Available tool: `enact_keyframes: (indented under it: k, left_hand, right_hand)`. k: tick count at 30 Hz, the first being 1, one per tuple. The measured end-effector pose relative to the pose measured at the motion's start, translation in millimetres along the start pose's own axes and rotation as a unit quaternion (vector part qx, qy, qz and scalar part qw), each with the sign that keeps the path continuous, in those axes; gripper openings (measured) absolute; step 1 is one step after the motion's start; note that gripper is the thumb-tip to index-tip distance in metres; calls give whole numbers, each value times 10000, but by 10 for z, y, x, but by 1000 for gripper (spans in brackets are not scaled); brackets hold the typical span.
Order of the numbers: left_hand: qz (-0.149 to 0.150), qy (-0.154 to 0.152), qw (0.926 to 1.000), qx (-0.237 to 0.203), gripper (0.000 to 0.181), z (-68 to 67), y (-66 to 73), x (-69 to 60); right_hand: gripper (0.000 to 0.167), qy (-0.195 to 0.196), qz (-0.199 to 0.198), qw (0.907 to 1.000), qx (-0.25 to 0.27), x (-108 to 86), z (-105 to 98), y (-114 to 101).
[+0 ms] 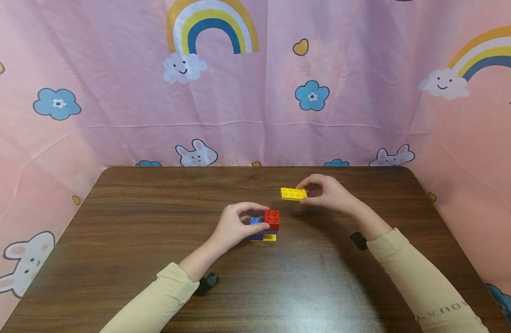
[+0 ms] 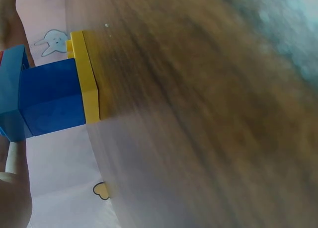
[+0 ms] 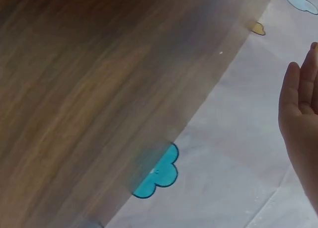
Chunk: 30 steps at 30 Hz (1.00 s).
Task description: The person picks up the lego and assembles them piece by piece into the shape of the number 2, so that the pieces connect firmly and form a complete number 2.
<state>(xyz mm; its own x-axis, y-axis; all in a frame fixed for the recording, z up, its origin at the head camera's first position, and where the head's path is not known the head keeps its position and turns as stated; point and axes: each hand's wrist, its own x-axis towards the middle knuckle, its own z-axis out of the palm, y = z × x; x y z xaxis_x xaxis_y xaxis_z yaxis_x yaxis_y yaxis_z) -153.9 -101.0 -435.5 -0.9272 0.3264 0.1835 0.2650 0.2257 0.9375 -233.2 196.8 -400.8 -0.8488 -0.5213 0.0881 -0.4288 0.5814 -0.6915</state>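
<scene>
On the table, near its middle, a small stack of toy building bricks stands upright. A red brick (image 1: pixel 272 219) tops its right side, studs up. Beneath it is a blue brick (image 1: pixel 255 222), then a darker blue block (image 2: pixel 52 96), with a yellow brick (image 2: pixel 88 84) at the bottom on the tabletop. My left hand (image 1: pixel 232 226) pinches the stack near the top, thumb in front and fingers behind. Up and to the right, my right hand (image 1: pixel 328 192) pinches the end of a flat yellow brick (image 1: pixel 293 194) held above the table; the right wrist view barely shows that brick.
A dark wooden table (image 1: pixel 155 194) spans the view, its far edge against a pink printed curtain (image 1: pixel 239 101). Curtain also hangs at both sides. Black wrist devices (image 1: pixel 207 283) sit at the wrists below the sleeves (image 1: pixel 422 273).
</scene>
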Motion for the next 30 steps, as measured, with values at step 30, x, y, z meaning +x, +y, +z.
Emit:
enact_keyframes:
  k: [30]
  left_hand:
    - [-8,-13,10000,27,36,-10,30,-5]
  right_hand:
    - [36,41,-390,9990,204,-108,46,-470]
